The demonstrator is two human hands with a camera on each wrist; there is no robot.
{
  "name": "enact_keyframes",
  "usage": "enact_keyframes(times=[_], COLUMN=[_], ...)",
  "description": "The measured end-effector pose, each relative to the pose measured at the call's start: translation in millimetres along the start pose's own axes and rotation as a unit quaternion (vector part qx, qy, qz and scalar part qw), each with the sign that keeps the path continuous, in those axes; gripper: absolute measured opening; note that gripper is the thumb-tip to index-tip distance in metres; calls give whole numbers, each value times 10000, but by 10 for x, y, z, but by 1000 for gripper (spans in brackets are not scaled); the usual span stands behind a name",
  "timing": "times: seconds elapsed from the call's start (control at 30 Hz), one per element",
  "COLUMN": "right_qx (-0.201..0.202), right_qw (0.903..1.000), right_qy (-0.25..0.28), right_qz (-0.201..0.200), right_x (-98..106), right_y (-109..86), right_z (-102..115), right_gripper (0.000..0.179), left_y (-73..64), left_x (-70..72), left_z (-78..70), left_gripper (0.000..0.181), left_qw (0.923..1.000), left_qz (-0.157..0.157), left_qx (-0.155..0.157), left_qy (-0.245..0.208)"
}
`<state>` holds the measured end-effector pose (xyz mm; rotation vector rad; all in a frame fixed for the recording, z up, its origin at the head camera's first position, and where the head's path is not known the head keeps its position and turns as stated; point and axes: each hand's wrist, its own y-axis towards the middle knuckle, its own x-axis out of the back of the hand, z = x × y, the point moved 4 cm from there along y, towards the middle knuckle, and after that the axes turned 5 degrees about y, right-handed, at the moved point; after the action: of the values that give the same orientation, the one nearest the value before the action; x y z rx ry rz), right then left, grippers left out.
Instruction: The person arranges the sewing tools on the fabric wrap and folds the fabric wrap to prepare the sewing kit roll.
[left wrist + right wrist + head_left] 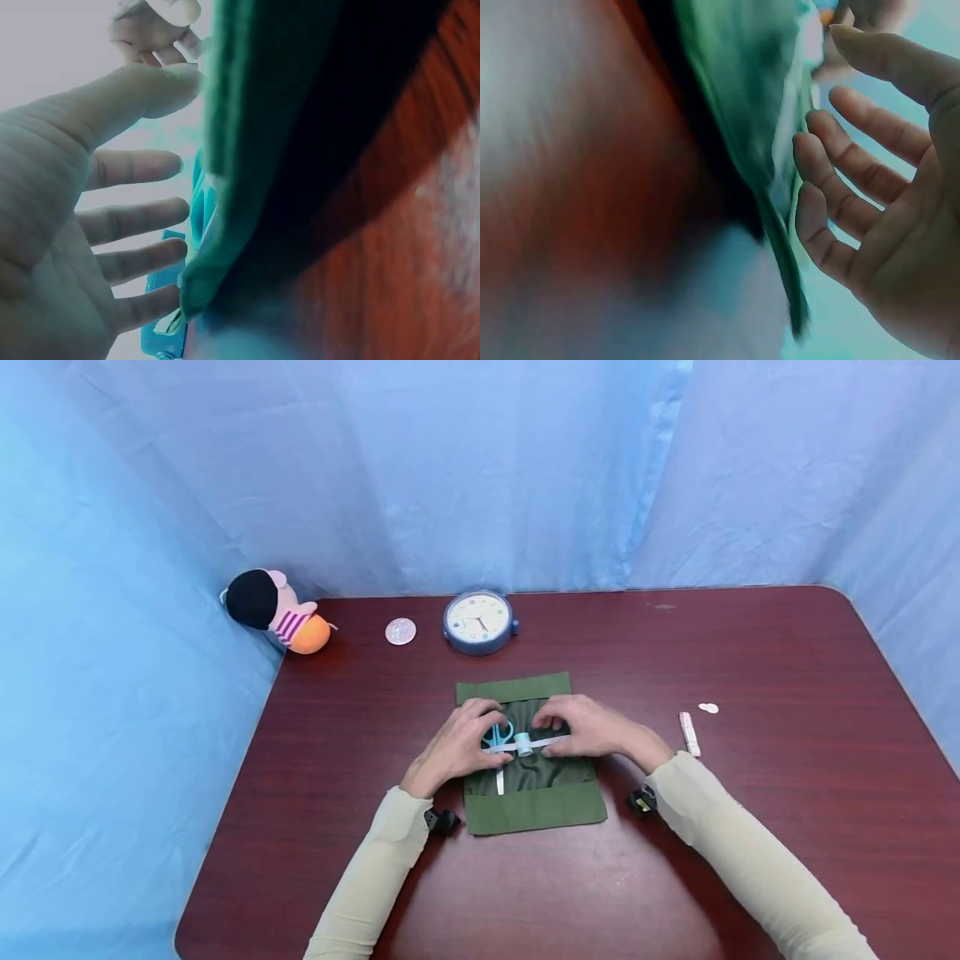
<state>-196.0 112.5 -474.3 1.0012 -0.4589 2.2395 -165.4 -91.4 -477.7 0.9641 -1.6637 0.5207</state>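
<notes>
Head view: light-blue spool (pixel 523 744), long axis near twelve-to-six, crossed by white strap (pixel 546 742) on green fabric pouch (pixel 536 810); lies at three o'clock from left hand (pixel 467 739), the nearer, nine o'clock from right hand (pixel 588 727). Both hands: thumb and fingers parted, strap contact uncertain.

A blue curtain (pixel 480 477) hangs behind a red-brown table (pixel 795 693), with a doll (pixel 287 620) at upper left, a disc (pixel 401 632) and clock (pixel 478 622) near upper centre, and a strip (pixel 689 734) and white scrap (pixel 708 707) right of centre.

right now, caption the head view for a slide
Left hand and right hand over green cloth bearing scissors; clock beyond.
</notes>
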Motion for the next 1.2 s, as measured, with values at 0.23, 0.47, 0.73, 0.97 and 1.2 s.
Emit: enact_keyframes(times=[0.23, 0.47, 0.73, 0.97, 1.2], right_qx=[-181, -277, -257, -198, -124], right_qw=[9987, 9981, 9986, 9987, 9988], right_qy=[-478, -522, -423, -447, -464], right_qz=[-27, -150, -181, -126, -64], right_x=[-219, -242, -262, -250, -257], right_y=[95, 123, 137, 137, 139], right_z=[98, 102, 83, 77, 66], right_gripper=[38, 28, 24, 25, 25], left_y=[-41, -42, -44, -52, -51], left_x=[-64, -95, -105, -112, -112], left_z=[50, 74, 92, 100, 109], left_gripper=[75, 80, 78, 77, 77], left_qw=[9996, 9992, 9985, 9983, 9985], left_qz=[280, 396, 513, 536, 507], left_qx=[-6, -11, 97, 139, 108], left_qy=[-7, -58, -175, -204, -185])
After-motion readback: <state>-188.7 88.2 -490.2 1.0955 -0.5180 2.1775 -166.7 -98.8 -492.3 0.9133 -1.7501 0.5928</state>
